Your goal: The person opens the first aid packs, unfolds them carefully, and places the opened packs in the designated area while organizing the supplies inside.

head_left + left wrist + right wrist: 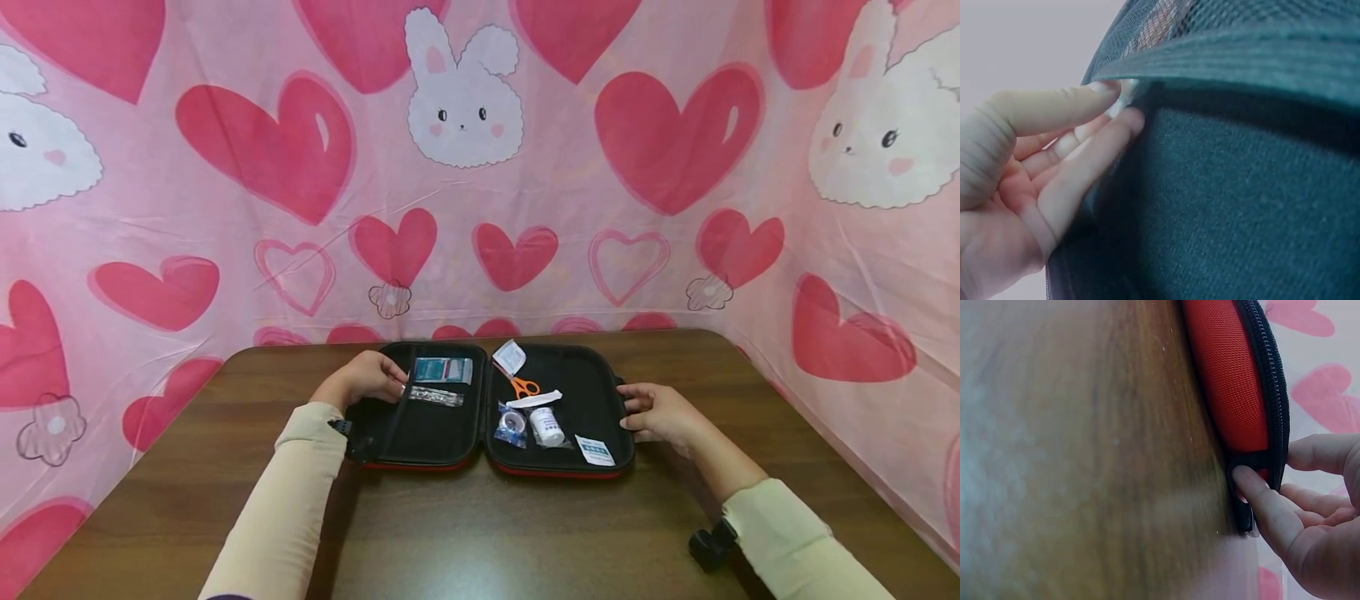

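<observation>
A first-aid case point(442, 457) lies unfolded on the table, red outside and black inside. At its left half, my left hand point(371, 377) pinches the end of a thin silvery clear packet point(437, 397) at the elastic edge of the mesh pocket point(1241, 59). Most of that packet lies behind the mesh, beside a teal packet point(442, 370). My right hand point(658, 415) holds the case's right rim. In the right wrist view its thumb presses the black loop point(1249, 459) and its fingers touch the zipper edge point(1275, 381).
In the right half lie orange-handled scissors point(524, 387), a white packet point(510, 357), a white strip point(534, 399), a tape roll in a blue wrapper point(512, 423), a wrapped white bandage roll point(547, 427) and a blue-and-white sachet point(595, 451). A heart-patterned cloth point(517, 192) hangs behind the wooden table point(465, 542).
</observation>
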The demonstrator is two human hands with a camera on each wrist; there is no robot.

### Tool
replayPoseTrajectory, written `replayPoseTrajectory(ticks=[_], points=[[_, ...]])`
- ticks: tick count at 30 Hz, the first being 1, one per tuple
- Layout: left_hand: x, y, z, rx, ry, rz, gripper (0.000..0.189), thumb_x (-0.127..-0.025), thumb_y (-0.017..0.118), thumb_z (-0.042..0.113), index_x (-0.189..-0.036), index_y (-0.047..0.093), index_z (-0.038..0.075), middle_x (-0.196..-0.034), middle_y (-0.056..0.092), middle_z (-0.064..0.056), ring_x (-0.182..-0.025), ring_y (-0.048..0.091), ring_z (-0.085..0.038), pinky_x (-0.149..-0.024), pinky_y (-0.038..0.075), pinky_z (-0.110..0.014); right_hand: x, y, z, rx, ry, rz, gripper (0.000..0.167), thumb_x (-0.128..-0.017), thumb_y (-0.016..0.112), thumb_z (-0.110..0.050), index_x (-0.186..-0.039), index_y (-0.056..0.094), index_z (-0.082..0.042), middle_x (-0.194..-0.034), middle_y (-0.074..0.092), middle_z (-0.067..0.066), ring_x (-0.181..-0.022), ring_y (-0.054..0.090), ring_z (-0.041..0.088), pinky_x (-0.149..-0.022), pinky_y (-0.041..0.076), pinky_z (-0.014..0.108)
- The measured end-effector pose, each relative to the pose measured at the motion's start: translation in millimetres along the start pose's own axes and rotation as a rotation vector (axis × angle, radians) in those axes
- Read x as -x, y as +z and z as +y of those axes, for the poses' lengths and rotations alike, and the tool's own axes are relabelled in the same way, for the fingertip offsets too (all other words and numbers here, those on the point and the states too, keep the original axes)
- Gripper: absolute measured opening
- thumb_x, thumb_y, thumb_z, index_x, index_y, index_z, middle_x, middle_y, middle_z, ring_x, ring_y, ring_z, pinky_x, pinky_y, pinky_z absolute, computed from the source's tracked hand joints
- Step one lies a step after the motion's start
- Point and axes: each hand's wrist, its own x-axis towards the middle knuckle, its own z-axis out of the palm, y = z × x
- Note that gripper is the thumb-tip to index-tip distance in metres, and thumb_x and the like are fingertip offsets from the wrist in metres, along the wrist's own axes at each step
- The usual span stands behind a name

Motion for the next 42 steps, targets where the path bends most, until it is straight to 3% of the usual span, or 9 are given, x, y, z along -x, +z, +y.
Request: replayPoseTrajectory(ticks=[10,20,29,37,42], points=[[0.1,0.8,-1.5,-0.057,0.009,0.096,0.012,-0.08,0.075,-0.005,-0.09,0.07,-0.011,-0.087,0.07,-0.018,-0.073,0.071,-0.028,-0.075,0.058,-0.041,0.2,-1,2,-0.003,-0.003,-0.002,0.064,-0.086,0.067,0.007,-0.142,0.036,0.012,-0.121,0.053,0.03,-0.09,0.061,0.025,-0.078,0.058,0.043],[-5.9,6.8,0.6,-0.049,-0.011,0.088,0.013,-0.077,0.078,-0.005,-0.087,0.071,-0.008,-0.09,0.068,-0.017,-0.067,0.069,-0.022,-0.069,0.059,-0.039,1.2,-1,0,0.008,-0.01,0.0,0.064,-0.085,0.067,0.007,-0.142,0.036,0.012,-0.12,0.053,0.03,-0.089,0.061,0.024,-0.078,0.058,0.043],[1.1,-0.4,2.3,-0.048,-0.004,0.053,0.018,-0.077,0.075,-0.01,-0.093,0.067,-0.009,-0.083,0.069,-0.014,-0.068,0.067,-0.02,-0.069,0.059,-0.04,1.1,-1,1,0.003,-0.004,0.002,0.064,-0.085,0.067,0.007,-0.141,0.036,0.012,-0.12,0.053,0.03,-0.09,0.061,0.024,-0.078,0.058,0.043],[7.2,-9.4,7.7,-0.027,0.061,0.04,0.031,-0.079,0.075,-0.007,-0.107,0.064,-0.012,-0.097,0.066,-0.019,-0.074,0.068,-0.023,-0.071,0.059,-0.041,1.1,-1,1,0.001,0.013,0.002,0.065,-0.085,0.068,0.007,-0.142,0.036,0.012,-0.121,0.052,0.031,-0.091,0.061,0.025,-0.079,0.058,0.044],[10.6,-7.4,18.3,-0.019,0.127,0.015,0.034,-0.081,0.074,-0.005,-0.111,0.062,-0.015,-0.1,0.068,-0.02,-0.077,0.069,-0.024,-0.073,0.059,-0.041,0.3,-1,0,0.001,0.011,0.004,0.065,-0.085,0.068,0.007,-0.141,0.037,0.011,-0.121,0.053,0.03,-0.091,0.06,0.025,-0.078,0.058,0.043]])
